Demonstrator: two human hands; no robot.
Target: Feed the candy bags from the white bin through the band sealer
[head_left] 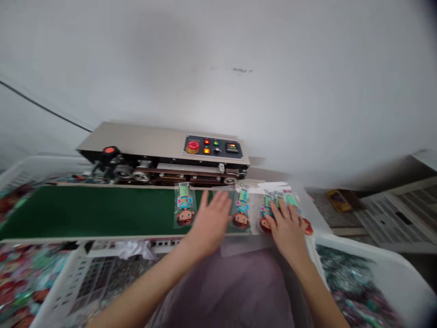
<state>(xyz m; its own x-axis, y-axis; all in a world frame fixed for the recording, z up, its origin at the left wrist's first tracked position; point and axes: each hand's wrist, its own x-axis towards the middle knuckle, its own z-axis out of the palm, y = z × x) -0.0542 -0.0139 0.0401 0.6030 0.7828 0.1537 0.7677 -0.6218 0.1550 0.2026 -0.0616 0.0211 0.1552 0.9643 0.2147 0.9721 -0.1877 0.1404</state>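
Note:
My left hand (pixel 212 221) lies flat with fingers stretched out at the right end of a green conveyor belt (pixel 112 209). Just left of it on the belt is a clear plastic packet (pixel 185 205) with a cartoon figure inside. A second such packet (pixel 242 207) sits to the right of that hand. My right hand (pixel 288 223) is spread over several overlapping packets (pixel 266 210), its fingers resting on them and partly covering them. Behind the belt stands a band sealing machine (pixel 164 141) with lit buttons and a display.
White baskets of packets stand below left (pixel 61 291) and at the right (pixel 382 269). A crumpled white scrap (pixel 134 249) lies under the belt's front edge. Another pale crate (pixel 403 214) is on the far right. A wall rises behind the machine.

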